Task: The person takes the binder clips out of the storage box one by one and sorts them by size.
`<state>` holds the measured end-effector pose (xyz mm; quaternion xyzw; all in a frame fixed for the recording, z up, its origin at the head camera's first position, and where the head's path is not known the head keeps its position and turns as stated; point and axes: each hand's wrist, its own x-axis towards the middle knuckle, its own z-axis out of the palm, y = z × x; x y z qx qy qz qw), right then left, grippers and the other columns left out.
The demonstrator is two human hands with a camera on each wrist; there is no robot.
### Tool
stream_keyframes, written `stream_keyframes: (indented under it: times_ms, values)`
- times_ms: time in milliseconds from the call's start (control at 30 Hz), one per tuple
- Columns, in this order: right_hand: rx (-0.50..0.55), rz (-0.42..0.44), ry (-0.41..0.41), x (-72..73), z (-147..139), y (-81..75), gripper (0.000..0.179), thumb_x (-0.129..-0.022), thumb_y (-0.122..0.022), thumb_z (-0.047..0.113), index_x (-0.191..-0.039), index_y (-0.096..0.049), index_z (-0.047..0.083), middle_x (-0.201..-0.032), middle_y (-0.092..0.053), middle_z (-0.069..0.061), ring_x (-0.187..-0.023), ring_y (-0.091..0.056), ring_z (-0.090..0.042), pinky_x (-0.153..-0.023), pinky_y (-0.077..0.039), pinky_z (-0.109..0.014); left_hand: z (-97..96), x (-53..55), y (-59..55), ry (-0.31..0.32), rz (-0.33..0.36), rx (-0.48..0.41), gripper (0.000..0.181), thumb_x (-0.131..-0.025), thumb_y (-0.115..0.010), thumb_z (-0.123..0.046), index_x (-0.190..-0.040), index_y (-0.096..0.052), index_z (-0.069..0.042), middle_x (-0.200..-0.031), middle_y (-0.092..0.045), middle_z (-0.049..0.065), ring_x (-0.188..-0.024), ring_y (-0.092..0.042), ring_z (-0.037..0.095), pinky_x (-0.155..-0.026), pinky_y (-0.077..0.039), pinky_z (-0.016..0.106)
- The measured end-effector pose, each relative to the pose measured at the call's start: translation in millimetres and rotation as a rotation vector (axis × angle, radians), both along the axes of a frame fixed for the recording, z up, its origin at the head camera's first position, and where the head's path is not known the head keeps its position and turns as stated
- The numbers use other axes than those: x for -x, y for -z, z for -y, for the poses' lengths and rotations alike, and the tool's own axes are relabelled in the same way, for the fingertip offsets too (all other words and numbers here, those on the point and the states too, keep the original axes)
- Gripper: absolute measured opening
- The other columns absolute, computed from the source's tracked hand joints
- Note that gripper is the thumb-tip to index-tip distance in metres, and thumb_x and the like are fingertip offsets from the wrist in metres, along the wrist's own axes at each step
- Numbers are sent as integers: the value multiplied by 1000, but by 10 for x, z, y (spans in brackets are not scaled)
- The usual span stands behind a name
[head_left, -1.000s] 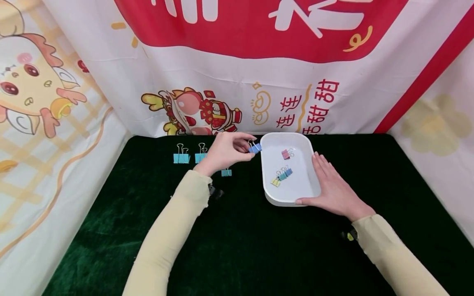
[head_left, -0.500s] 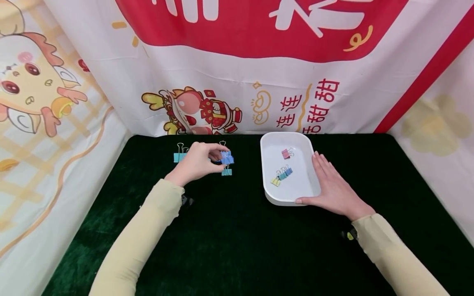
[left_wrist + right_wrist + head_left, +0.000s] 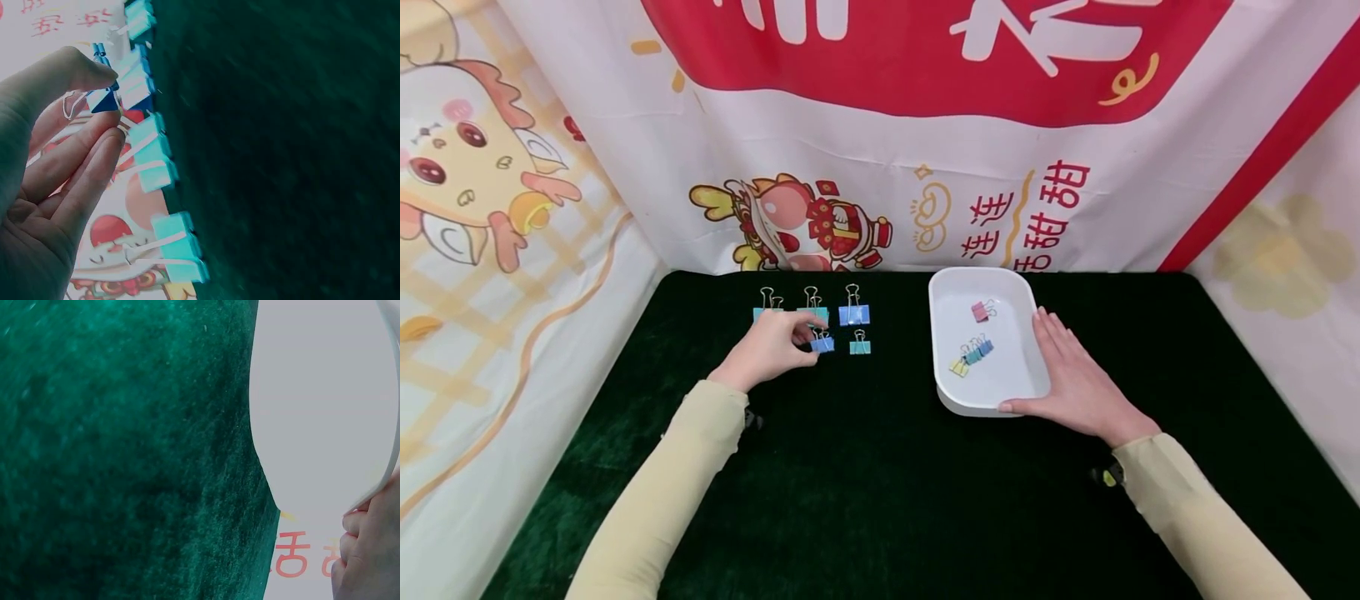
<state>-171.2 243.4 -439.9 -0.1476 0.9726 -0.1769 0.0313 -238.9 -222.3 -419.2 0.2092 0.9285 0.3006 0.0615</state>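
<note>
My left hand (image 3: 767,346) pinches a small blue binder clip (image 3: 822,344) between thumb and fingertips, just left of a small turquoise binder clip (image 3: 860,347). In the left wrist view, the thumb lies over the pinched clip (image 3: 103,101). Behind it stand a large blue binder clip (image 3: 854,315) and a large turquoise one (image 3: 817,316). Another large turquoise clip (image 3: 766,310) is partly covered by the hand. My right hand (image 3: 1078,383) rests against the white box (image 3: 943,392), straight fingers along its right side, thumb at the near corner. The right wrist view shows fingers (image 3: 359,537) at the rim.
Inside the box lie a small pink binder clip (image 3: 982,312), a yellow one (image 3: 958,368), and a teal one (image 3: 973,357) beside a blue one (image 3: 986,346). A dark green cloth (image 3: 880,500) covers the table. Printed white curtains (image 3: 910,142) hang around its back and sides.
My left hand has carried the small blue clip leftward from beside the box to the front of the clip row, uncovering the large blue clip. The right hand and box have stayed put.
</note>
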Motion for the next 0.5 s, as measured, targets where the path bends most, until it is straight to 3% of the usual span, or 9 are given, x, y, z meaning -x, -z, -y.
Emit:
stream_keyframes:
  times_ms: [300,500]
  values:
    - [1,15,4,-7,-1,-3,139,-71,-70,82,-162,5,10,-169,7,-5,-154,3,-28,-122,-5,-48,168,56,138,-42,19,103,42,-84,-82,-13,-124,-71,-7,-98,-70,5,-88,-65,19,-84,-55,44]
    - [0,20,1,-4,1,-9,139,-71,-70,83,-162,6,10,-169,7,-6,-154,4,-27,-122,-5,-47,232,101,203,-45,25,121,34,-84,-80,-13,-117,-74,-7,-96,-71,4,-89,-65,18,-83,-55,43]
